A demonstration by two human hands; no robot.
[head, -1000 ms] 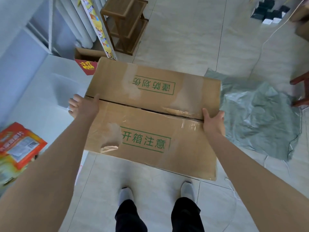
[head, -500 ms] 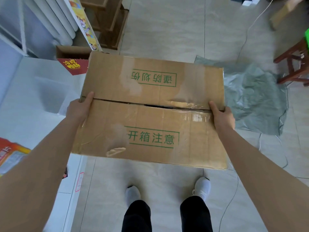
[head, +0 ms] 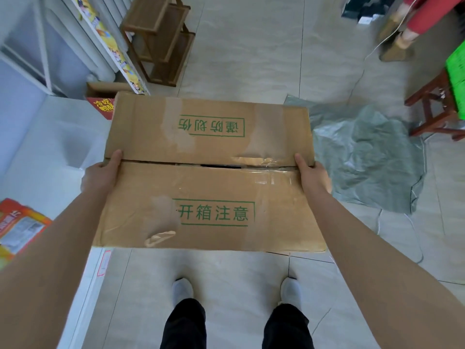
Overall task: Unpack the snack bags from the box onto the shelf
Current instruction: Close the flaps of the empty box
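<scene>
A large brown cardboard box [head: 208, 177] with green printed characters is held up in front of me above the floor. Its two top flaps are closed, with a thin dark gap along the middle seam and torn tape. My left hand [head: 102, 175] grips the box's left side, thumb on top at the seam. My right hand [head: 312, 173] grips the right side the same way. An orange snack bag [head: 18, 227] lies on the white shelf surface [head: 47, 147] at my left. The box's contents are hidden.
A wooden rack [head: 161, 39] stands at the back, beside a small red-and-brown carton [head: 102, 100] and a leaning printed strip. A grey-green sack [head: 364, 157] lies on the tiled floor to the right, near a red wooden stool [head: 437, 109]. Another person's legs [head: 407, 23] are top right.
The box has stayed in both hands and shifted slightly right, off the shelf edge. My view has swung, bringing the stool and another person's legs into sight.
</scene>
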